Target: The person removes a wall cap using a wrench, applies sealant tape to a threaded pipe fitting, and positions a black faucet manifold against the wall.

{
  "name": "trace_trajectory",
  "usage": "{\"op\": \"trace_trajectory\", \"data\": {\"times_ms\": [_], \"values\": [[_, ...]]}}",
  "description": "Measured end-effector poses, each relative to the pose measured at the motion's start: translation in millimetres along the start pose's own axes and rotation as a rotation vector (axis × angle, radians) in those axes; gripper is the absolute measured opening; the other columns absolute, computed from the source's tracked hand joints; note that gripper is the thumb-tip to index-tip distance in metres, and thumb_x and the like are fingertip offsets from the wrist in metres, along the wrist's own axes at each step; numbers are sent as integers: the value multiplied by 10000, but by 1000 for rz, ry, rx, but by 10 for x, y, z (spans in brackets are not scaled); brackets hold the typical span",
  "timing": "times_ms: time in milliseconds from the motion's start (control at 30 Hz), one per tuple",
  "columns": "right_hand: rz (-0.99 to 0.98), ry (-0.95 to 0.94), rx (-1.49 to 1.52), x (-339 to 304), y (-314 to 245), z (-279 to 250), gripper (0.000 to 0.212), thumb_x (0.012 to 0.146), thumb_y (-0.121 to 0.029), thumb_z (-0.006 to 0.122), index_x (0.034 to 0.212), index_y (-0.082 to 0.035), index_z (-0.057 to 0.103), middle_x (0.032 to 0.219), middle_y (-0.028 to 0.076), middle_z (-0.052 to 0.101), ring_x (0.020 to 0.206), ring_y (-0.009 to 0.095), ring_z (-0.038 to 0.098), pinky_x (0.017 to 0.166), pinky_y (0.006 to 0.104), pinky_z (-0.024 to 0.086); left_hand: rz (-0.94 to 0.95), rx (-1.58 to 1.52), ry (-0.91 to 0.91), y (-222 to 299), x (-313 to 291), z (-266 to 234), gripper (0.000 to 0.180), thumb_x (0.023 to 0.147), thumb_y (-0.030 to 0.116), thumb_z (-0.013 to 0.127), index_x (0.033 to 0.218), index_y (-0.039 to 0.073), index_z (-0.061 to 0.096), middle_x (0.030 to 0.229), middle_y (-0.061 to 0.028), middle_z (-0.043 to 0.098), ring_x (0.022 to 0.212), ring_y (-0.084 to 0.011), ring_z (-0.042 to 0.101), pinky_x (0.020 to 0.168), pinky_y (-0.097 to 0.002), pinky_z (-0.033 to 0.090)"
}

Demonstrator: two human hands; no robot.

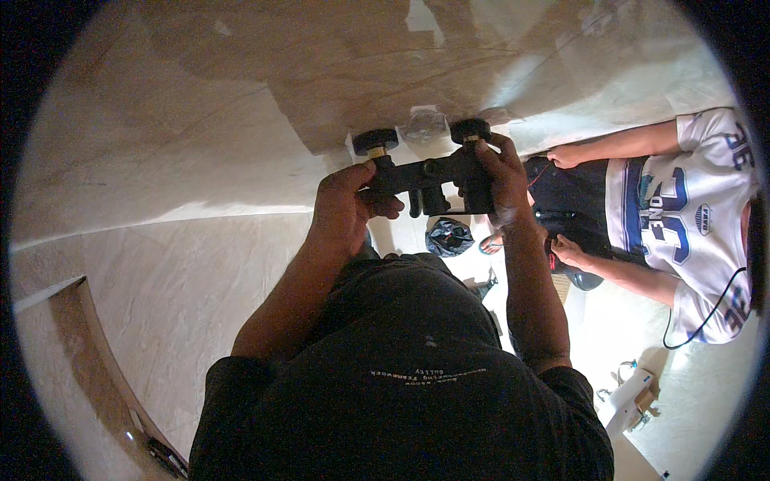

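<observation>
A black wall-mounted mixer tap (411,178) is held up in front of the tiled wall, gripped at both ends. My left hand (343,199) is closed round its left end, with the thumb by a brass-coloured connector under a round black cover plate (375,142). My right hand (508,183) wraps the right end, fingers up beside the second round cover plate (470,131) and its brass neck. Both plates are close to the wall; whether they touch it I cannot tell. Short black outlets and a lever-like part point down from the tap's body.
The marbled tile wall (208,104) spans the far side. To the right stands another person (674,200) in a white jersey, holding a thin red cord and a red object. A black plastic bag (449,237) lies on the floor, and a white board or box (628,405) with small items is at lower right.
</observation>
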State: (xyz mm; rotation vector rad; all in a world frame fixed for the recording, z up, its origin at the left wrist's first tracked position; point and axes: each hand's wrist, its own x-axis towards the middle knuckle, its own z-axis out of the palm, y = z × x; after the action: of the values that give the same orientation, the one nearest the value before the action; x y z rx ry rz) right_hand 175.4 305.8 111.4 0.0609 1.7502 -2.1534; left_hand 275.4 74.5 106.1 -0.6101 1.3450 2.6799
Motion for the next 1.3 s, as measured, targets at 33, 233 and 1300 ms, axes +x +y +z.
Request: {"op": "trace_trajectory", "data": {"times_ms": [33, 233, 1300], "values": [[1, -2, 1, 0, -13, 23, 379, 1021, -261, 604, 1307, -35, 504, 901, 132, 680, 633, 193, 670, 525, 301, 549, 1, 1, 2, 19, -4, 1, 405, 981, 286, 575, 1171, -71, 588, 962, -216, 710, 675, -346, 708, 613, -441, 591], [11, -2, -104, 34, -165, 84, 475, 988, -283, 669, 1306, -6, 450, 870, 154, 688, 608, 199, 662, 475, 309, 539, -8, -83, 23, 65, 11, -19, 428, 964, 310, 583, 1217, -35, 584, 997, -219, 701, 694, -350, 699, 584, -445, 586], [-583, -896, -1639, 341, -832, 93, 365, 987, -265, 576, 1317, -113, 538, 1369, 88, 579, 1304, 267, 521, 1086, 408, 445, -127, -30, 159, 115, 165, 76, 288, 939, 271, 665, 1142, 68, 639, 1079, -102, 678, 1080, -295, 649, 971, -566, 513]]}}
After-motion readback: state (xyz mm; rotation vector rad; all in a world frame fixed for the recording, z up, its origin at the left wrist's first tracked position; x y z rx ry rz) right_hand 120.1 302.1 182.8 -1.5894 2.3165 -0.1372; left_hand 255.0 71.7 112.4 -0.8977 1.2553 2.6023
